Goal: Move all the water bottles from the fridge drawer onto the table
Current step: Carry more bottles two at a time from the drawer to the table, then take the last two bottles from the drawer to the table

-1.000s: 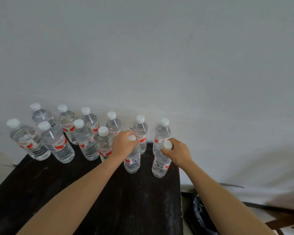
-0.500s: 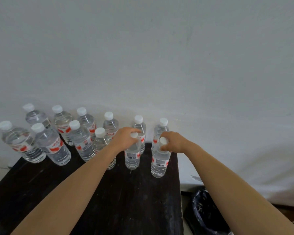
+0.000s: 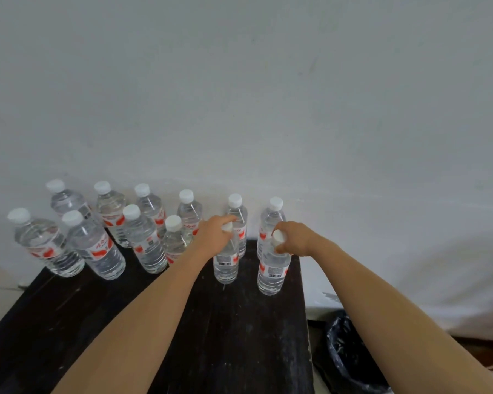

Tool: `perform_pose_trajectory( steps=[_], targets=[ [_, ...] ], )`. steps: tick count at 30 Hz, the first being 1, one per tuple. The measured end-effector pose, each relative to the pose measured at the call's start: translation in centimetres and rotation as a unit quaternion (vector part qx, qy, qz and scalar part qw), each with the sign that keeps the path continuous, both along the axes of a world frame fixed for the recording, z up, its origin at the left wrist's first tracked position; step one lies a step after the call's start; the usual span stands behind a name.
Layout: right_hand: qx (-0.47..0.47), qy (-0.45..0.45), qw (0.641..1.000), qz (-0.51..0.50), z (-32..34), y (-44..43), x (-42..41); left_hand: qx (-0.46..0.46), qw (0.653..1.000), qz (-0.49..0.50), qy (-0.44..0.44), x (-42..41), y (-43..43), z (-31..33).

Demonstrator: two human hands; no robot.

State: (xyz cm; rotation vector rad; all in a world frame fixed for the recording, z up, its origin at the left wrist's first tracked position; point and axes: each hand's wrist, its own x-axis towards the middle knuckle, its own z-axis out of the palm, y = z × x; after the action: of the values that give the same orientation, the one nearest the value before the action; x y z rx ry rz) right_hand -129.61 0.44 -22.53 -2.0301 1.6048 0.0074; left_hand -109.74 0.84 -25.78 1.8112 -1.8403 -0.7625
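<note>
Several clear water bottles with white caps and red labels stand upright along the back of a dark wooden table (image 3: 234, 331). My left hand (image 3: 214, 237) grips the neck of one water bottle (image 3: 226, 265) that stands on the table in front of the back row. My right hand (image 3: 293, 237) holds the top of another water bottle (image 3: 271, 275) near the table's right edge. Both bottles stand upright with their bases on the table. The fridge drawer is out of view.
A white wall rises directly behind the bottles. The group of bottles (image 3: 97, 243) crowds the back left of the table. A bin with a black bag (image 3: 350, 356) sits on the floor just right of the table's edge.
Both hands have shifted slightly on the bottle tops while the two front bottles stay standing on the table. The view has drifted a little.
</note>
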Motion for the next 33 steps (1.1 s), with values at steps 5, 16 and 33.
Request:
perform_pose_trajectory(
  steps=[5,16,33],
  targets=[
    [-0.005,-0.046,0.998,-0.05,-0.1,1.4,0.5,-0.03,0.995,0.004,-0.091,-0.7,1.0,-0.5],
    [-0.002,-0.091,0.98,-0.176,-1.0,8.1,-5.1,-0.061,0.998,0.033,-0.008,-0.8,8.3,-3.3],
    [-0.126,-0.03,0.987,-0.093,4.3,19.5,-10.9,-0.131,0.984,0.084,-0.082,-2.3,22.1,3.3]
  ],
)
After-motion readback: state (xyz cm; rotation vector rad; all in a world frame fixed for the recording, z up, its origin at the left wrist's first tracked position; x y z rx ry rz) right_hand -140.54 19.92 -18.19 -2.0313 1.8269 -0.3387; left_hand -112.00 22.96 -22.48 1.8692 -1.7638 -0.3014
